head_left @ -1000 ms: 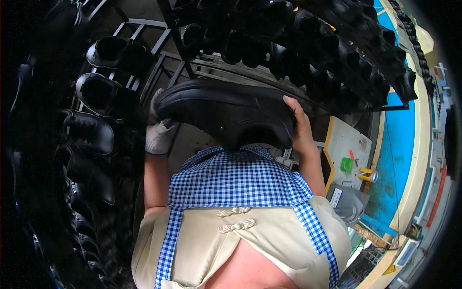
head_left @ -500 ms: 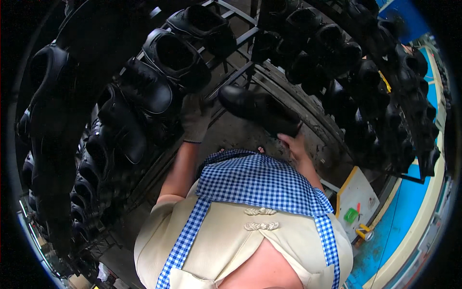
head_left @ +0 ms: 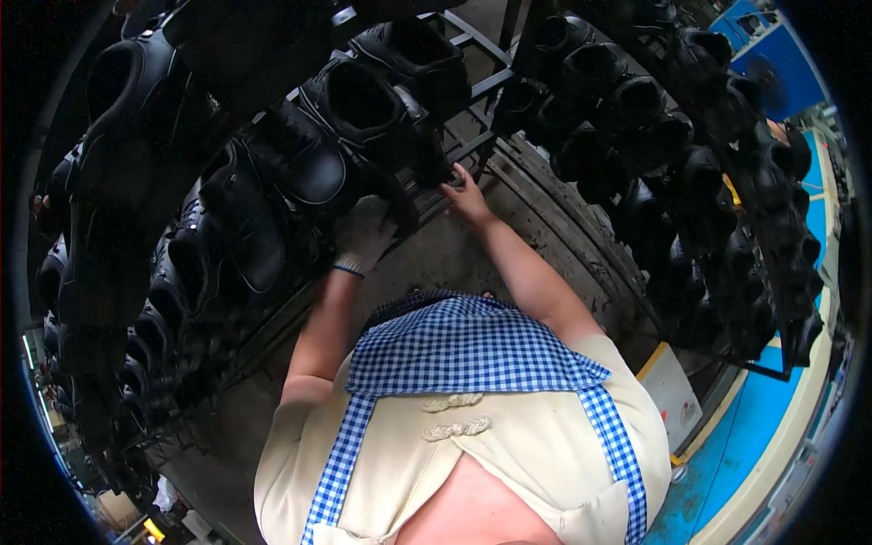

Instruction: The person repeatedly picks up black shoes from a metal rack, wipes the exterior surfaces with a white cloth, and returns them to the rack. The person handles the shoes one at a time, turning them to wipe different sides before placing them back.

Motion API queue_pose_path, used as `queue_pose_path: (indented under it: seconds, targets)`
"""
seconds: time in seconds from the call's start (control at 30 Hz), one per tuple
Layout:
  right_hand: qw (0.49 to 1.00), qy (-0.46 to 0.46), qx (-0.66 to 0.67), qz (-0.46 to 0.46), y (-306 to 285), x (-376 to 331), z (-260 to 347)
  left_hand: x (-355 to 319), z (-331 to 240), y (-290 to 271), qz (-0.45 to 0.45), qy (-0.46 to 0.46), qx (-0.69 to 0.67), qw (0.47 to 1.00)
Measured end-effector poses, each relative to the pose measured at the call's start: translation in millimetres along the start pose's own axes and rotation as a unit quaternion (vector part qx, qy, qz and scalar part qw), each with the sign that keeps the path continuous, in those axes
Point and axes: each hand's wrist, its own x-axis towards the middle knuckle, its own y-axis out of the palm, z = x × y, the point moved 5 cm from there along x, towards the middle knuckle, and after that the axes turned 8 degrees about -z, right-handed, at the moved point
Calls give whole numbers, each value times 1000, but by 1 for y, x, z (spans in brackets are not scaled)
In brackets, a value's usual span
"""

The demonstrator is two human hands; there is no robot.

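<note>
My right hand (head_left: 469, 199) reaches to the rack's lower level. Its thumb and fingers close on the end of a black shoe (head_left: 434, 171), mostly lost in shadow. My left hand (head_left: 365, 229), in a greyish knit glove with a blue-edged cuff, is blurred beside a dark shape under the upper row; its fingers are hard to make out. Just above the hands sit a wide-mouthed black shoe (head_left: 360, 102) and another black shoe (head_left: 313, 163) with its rounded toe toward me.
Black shoes (head_left: 627, 100) fill a second rack on the right. Metal rack bars (head_left: 477, 84) cross between the two. A blue-topped bench (head_left: 736, 427) curves along the right, with a white board (head_left: 670, 391) beside it. Dark floor (head_left: 436, 250) lies below my hands.
My right hand has carried the black shoe left and up to the rack. My left hand has shifted slightly, and the view has turned a little.
</note>
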Motion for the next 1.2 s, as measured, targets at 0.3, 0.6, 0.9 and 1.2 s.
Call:
queue_pose_path:
  seconds: [0.3,0.6,0.9,1.2]
  targets:
    - [978,-127,-37,159,-20,-155,106,16,-73,-81,13,-297,-551,780]
    - [967,-230,-105,-32,-76,-202,150,42,-116,-62,81,-238,-576,778]
    - [865,-84,272,-414,-182,-229,138,25,-107,30,178,-381,-634,649]
    - [881,-88,255,-390,-198,-249,126,28,-164,15,301,-440,-722,440]
